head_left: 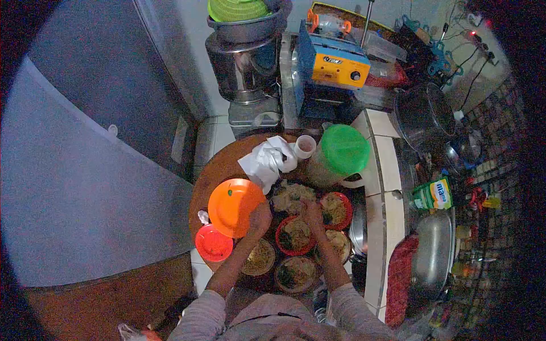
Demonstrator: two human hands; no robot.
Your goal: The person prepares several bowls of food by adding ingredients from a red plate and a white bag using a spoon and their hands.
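My left hand (260,220) is at the right rim of an orange plate (226,206), which has a small dark green bit on it. The fingers are too dark and blurred to show whether they grip the rim. My right hand (311,213) reaches over the food between a plate of pale food (291,196) and a red bowl of food (336,209); its fingers are not distinct. Below and between the hands are a second red bowl (295,235) with noodle-like food and greens, and several more filled bowls, including a pale-rimmed one (296,274).
A round brown table (211,165) carries a red plate (214,243), a white plastic bag (270,161), a white cup (305,146) and a green-lidded pitcher (345,150). A tiled counter (380,227) borders the right side. Behind stand a steel pot (242,68) and a blue-yellow machine (335,65).
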